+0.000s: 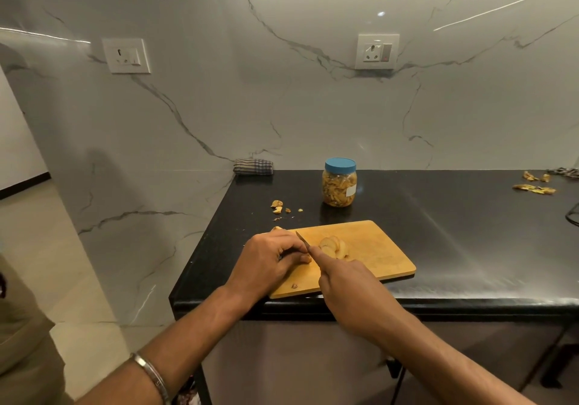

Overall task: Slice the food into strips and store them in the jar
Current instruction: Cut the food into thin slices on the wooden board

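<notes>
On a wooden cutting board (376, 248) at the black counter (470, 232) edge, the right hand (347, 282) grips a knife (302, 239); the left hand (269, 257) curls around a food piece (306, 259). Cut slices (333, 246) lie beside. Behind stands a blue-lidded jar (339, 182) of strips.

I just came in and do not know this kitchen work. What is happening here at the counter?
A person is slicing food on a wooden cutting board at the edge of a black counter. The right hand grips a knife, while the left hand holds down a small piece of food. A few cut slices lie beside the blade. The jar stands behind the board, lid on, already holding strips.
</notes>
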